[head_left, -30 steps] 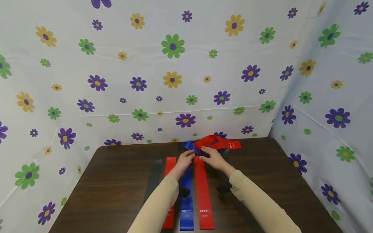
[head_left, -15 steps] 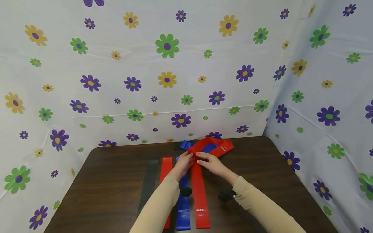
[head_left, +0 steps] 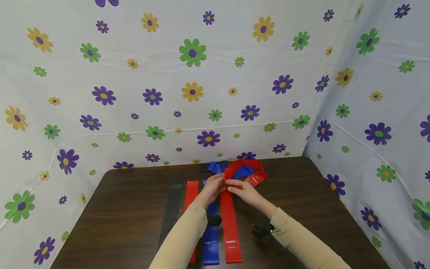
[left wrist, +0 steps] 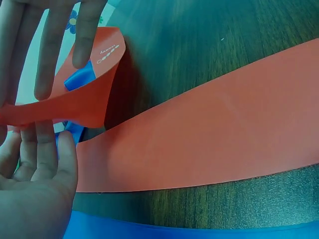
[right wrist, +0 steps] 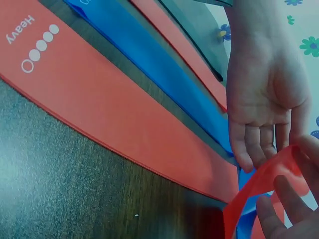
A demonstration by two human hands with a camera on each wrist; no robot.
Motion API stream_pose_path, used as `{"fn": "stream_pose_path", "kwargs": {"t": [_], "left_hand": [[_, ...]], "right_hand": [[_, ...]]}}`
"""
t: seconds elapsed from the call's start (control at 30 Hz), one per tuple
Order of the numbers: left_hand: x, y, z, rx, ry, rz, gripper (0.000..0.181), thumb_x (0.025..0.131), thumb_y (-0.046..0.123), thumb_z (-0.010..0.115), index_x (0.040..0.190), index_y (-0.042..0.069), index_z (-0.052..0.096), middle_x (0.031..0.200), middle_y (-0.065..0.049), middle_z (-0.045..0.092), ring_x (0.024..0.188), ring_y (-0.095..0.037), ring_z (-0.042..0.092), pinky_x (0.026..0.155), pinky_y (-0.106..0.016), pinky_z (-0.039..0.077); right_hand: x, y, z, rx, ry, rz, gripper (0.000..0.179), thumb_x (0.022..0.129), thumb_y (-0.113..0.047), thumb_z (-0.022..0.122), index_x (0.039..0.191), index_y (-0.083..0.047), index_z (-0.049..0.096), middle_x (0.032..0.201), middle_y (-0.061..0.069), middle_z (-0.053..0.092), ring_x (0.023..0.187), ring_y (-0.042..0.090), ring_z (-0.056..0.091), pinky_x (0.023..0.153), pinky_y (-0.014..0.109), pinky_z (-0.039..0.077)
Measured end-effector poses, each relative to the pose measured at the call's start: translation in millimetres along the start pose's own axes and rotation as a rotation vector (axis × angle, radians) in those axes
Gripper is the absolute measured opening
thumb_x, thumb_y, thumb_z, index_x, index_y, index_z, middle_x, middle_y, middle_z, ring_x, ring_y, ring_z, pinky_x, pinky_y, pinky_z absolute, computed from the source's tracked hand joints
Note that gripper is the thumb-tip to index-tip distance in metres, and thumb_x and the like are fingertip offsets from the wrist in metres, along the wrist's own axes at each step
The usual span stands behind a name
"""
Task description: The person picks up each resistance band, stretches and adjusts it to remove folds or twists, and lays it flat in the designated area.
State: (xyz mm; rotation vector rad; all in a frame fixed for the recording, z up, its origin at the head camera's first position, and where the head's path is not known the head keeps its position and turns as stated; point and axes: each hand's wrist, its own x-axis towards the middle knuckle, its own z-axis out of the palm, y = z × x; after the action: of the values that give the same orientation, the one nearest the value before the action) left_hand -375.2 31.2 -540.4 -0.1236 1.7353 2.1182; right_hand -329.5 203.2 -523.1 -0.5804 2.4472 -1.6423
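Note:
Both hands meet at the far end of a flat red resistance band marked Heavy (head_left: 230, 220). Between them a second, looped red resistance band (left wrist: 75, 107) is raised off the table, its printed end (head_left: 256, 178) trailing right. My left hand (head_left: 212, 188) grips the looped band from the left, palm showing in the right wrist view. My right hand (head_left: 246, 192) pinches it from the right, with the fingers (right wrist: 294, 199) spread along it. A crumpled blue resistance band (head_left: 243, 172) lies inside the red loop.
Left of the flat red band lie a blue band marked Light (head_left: 211, 239), another red band (head_left: 191, 192) and a black band (head_left: 173, 201), side by side. More black band (head_left: 204, 167) shows at the back edge of the brown table (head_left: 134, 209). Flower-printed cloth (head_left: 191, 74) hangs behind and at the sides.
The hands have taken hold of the looped red band from the back pile and drawn it toward me and left. Its printed end has swung leftward, and the head view has shifted slightly.

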Motion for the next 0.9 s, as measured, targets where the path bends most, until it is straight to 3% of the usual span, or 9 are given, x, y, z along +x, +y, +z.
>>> {"fn": "stream_pose_path", "kwargs": {"t": [0.23, 0.47, 0.57, 0.67, 0.8, 0.9], "left_hand": [[-1.3, -1.1, -2.6, 0.050, 0.027, 0.052, 0.043, 0.099, 0.012, 0.054, 0.136, -0.010, 0.047, 0.122, -0.022, 0.061, 0.100, -0.023, 0.063, 0.095, -0.042, 0.048], [-2.7, -0.1, -4.7, 0.079, 0.072, 0.090, 0.034, 0.095, 0.010, 0.061, 0.123, -0.009, 0.057, 0.102, -0.011, 0.066, 0.084, -0.018, 0.063, 0.092, -0.043, 0.050], [-3.3, 0.0, -4.7, 0.074, 0.082, 0.111, 0.031, 0.094, 0.010, 0.063, 0.119, -0.009, 0.058, 0.096, -0.008, 0.067, 0.080, -0.016, 0.062, 0.091, -0.045, 0.050], [-3.4, -0.4, -4.8, 0.066, 0.092, 0.121, 0.030, 0.094, 0.009, 0.063, 0.117, -0.009, 0.059, 0.093, -0.007, 0.067, 0.078, -0.016, 0.061, 0.092, -0.046, 0.049], [-2.8, -1.1, -6.0, 0.077, 0.108, 0.117, 0.028, 0.094, 0.009, 0.063, 0.115, -0.008, 0.061, 0.094, -0.008, 0.067, 0.079, -0.017, 0.062, 0.091, -0.043, 0.051], [-2.7, -0.7, -6.3, 0.095, 0.115, 0.107, 0.028, 0.093, 0.010, 0.064, 0.116, -0.007, 0.061, 0.100, -0.010, 0.067, 0.080, -0.017, 0.062, 0.090, -0.041, 0.051]], "right_hand": [[2.2, 10, 0, 0.051, 0.037, 0.019, 0.031, 0.096, -0.015, 0.060, 0.120, 0.004, 0.066, 0.125, 0.019, 0.062, 0.120, 0.034, 0.055, 0.097, 0.043, 0.047], [2.9, 25, -5, 0.082, 0.132, 0.085, 0.030, 0.096, -0.019, 0.061, 0.115, 0.002, 0.070, 0.118, 0.015, 0.066, 0.113, 0.031, 0.059, 0.096, 0.045, 0.047], [3.3, 31, -11, 0.014, 0.264, 0.143, 0.023, 0.094, -0.019, 0.064, 0.105, -0.001, 0.074, 0.107, 0.011, 0.071, 0.103, 0.028, 0.061, 0.088, 0.041, 0.050], [3.6, 37, -21, -0.063, 0.472, 0.221, 0.018, 0.090, -0.018, 0.068, 0.097, -0.003, 0.076, 0.098, 0.009, 0.072, 0.092, 0.025, 0.061, 0.076, 0.033, 0.049], [2.3, 49, -38, -0.035, 0.718, 0.323, 0.019, 0.087, -0.016, 0.070, 0.098, -0.001, 0.072, 0.097, 0.014, 0.069, 0.086, 0.027, 0.059, 0.067, 0.028, 0.045], [0.3, 60, -49, 0.012, 0.796, 0.387, 0.023, 0.088, -0.014, 0.069, 0.104, 0.002, 0.069, 0.101, 0.019, 0.067, 0.089, 0.030, 0.058, 0.069, 0.030, 0.046]]}}
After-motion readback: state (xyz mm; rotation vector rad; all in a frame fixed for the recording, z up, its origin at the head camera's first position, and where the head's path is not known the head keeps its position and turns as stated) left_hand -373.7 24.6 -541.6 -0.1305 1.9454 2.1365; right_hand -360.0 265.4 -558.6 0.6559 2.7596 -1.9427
